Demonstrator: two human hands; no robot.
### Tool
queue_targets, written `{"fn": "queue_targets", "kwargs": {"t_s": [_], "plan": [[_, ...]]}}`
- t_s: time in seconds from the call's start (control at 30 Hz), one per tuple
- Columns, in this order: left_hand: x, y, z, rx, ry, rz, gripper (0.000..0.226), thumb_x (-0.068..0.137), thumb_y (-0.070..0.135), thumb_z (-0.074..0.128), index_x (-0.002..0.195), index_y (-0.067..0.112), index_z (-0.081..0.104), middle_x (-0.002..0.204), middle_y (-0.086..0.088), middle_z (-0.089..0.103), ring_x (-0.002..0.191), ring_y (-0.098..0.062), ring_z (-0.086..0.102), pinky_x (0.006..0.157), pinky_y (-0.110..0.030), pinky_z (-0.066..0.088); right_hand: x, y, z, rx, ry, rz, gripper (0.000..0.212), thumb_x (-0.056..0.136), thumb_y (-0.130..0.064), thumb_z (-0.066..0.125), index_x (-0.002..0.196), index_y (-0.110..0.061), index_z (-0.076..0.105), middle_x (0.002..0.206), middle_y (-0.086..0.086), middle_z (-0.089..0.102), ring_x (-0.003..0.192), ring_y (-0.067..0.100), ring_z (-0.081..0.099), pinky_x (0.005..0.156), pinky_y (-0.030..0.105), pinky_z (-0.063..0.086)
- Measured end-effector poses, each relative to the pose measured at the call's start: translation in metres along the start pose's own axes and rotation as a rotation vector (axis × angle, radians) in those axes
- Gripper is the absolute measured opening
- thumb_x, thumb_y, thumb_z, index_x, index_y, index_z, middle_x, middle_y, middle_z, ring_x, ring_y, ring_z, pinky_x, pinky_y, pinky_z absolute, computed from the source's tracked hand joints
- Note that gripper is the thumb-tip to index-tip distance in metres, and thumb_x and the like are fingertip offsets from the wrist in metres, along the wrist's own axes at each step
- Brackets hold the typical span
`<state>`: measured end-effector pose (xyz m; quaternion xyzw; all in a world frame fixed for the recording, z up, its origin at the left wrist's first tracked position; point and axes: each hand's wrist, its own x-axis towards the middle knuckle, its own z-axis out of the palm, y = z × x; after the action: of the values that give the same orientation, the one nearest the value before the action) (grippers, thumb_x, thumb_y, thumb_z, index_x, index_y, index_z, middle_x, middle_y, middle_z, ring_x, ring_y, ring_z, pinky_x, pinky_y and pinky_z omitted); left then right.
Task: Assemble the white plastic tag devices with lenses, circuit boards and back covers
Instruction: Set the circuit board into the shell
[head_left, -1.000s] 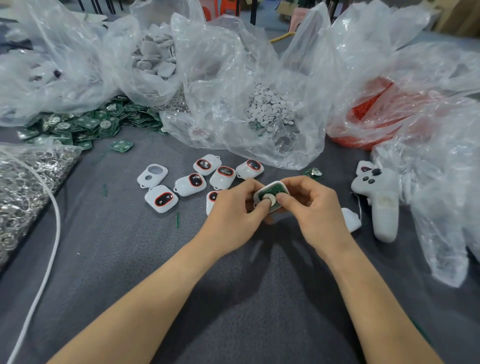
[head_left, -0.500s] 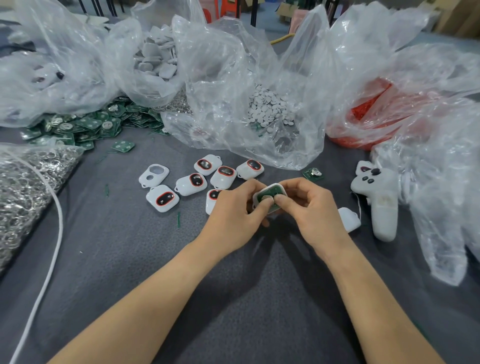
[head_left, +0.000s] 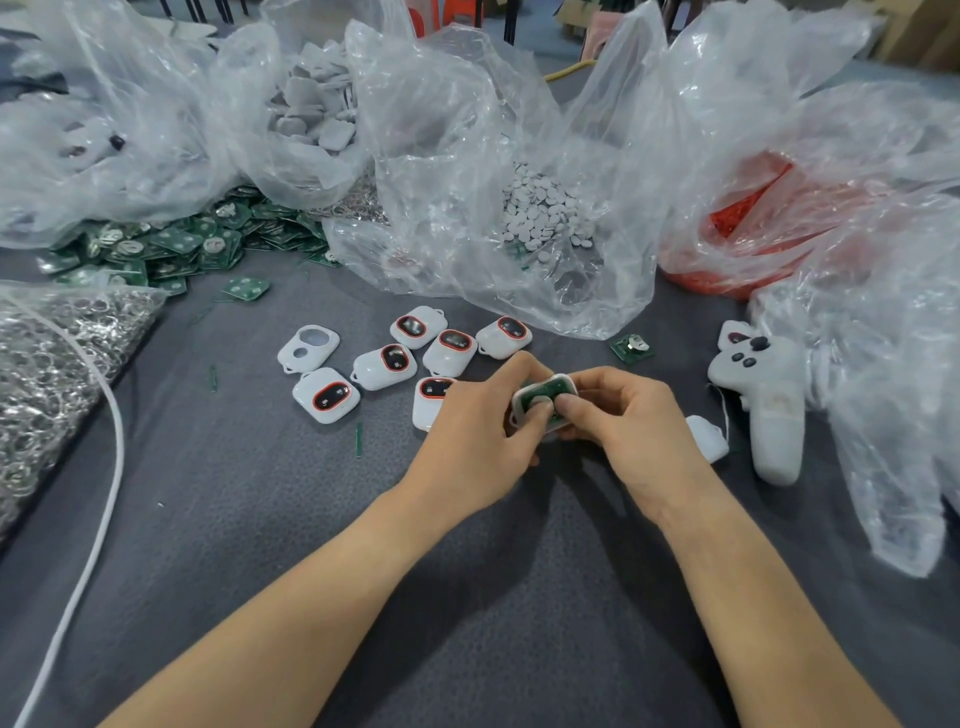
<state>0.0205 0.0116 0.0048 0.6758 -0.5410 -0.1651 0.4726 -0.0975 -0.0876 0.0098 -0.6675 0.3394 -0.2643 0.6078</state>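
Both hands hold one white tag shell (head_left: 544, 396) with a green circuit board lying in its open back. My left hand (head_left: 483, 436) grips its left side, thumb pressing on the board. My right hand (head_left: 623, 421) grips the right side, its thumb also on the board. Several white tags with red-ringed lenses (head_left: 397, 364) lie on the grey cloth just beyond my left hand. An empty white shell (head_left: 309, 349) lies to their left. A white back cover (head_left: 707, 437) lies right of my right hand. One loose circuit board (head_left: 631, 347) sits behind my hands.
Clear plastic bags ring the far side: white discs (head_left: 545, 213), white covers (head_left: 311, 114), red parts (head_left: 748, 218). A heap of green boards (head_left: 171, 249) lies far left, a bag of metal rings (head_left: 47, 364) and a white cord (head_left: 104, 467) at left. A white handheld controller (head_left: 769, 400) lies right.
The white disc seen under my thumbs a second ago is no longer visible; both thumbs now press down on the green board. The hands and shell stay in nearly the same spot.
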Motion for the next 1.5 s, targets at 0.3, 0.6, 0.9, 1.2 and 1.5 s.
{"fn": "queue_targets", "kwargs": {"t_s": [0.3,0.6,0.9,1.2,1.5], "plan": [[0.002,-0.001,-0.002,-0.066,0.008,-0.006,0.011,0.094,0.009,0.055,0.103,0.015,0.058,0.071,0.002,0.068,0.053,-0.006,0.065,0.059,-0.023,0.054,-0.001,-0.002,-0.003,-0.005,-0.038,-0.021,0.013,0.088,-0.005,0.064,0.097,-0.012,0.070,0.092,0.005,0.074,0.089,0.018,0.070,0.077,0.025,0.055],[0.001,-0.002,-0.001,0.127,0.044,0.018,0.015,0.091,0.018,0.059,0.106,0.019,0.059,0.072,0.003,0.066,0.062,-0.007,0.060,0.062,-0.026,0.048,0.001,0.003,0.002,-0.022,0.000,-0.034,0.023,0.087,0.001,0.063,0.090,-0.022,0.066,0.082,-0.001,0.074,0.073,0.010,0.069,0.062,0.018,0.051],[0.044,-0.016,-0.067,0.368,0.470,0.190,0.016,0.086,0.015,0.055,0.096,0.012,0.068,0.094,0.006,0.061,0.090,-0.015,0.050,0.081,-0.019,0.033,-0.001,0.006,0.010,-0.404,0.097,-0.150,0.022,0.084,-0.011,0.070,0.088,-0.033,0.071,0.078,-0.015,0.071,0.072,-0.006,0.061,0.064,0.003,0.042],[0.188,-0.094,-0.205,0.746,0.261,-0.240,0.034,0.091,-0.003,0.042,0.118,0.001,0.063,0.129,-0.019,0.056,0.117,-0.033,0.052,0.095,-0.033,0.040,0.002,0.011,0.021,-0.496,0.174,-0.304,0.035,0.075,0.006,0.074,0.080,-0.029,0.072,0.079,-0.012,0.064,0.073,0.003,0.057,0.065,0.002,0.038],[0.251,-0.119,-0.193,0.948,0.109,-0.361,0.024,0.095,0.004,0.041,0.105,0.006,0.064,0.113,-0.016,0.062,0.103,-0.034,0.058,0.090,-0.040,0.048,0.008,0.021,0.020,-0.502,0.185,-0.350,0.043,0.069,0.007,0.078,0.077,-0.034,0.072,0.090,-0.017,0.062,0.062,0.002,0.055,0.059,0.004,0.038]]}}
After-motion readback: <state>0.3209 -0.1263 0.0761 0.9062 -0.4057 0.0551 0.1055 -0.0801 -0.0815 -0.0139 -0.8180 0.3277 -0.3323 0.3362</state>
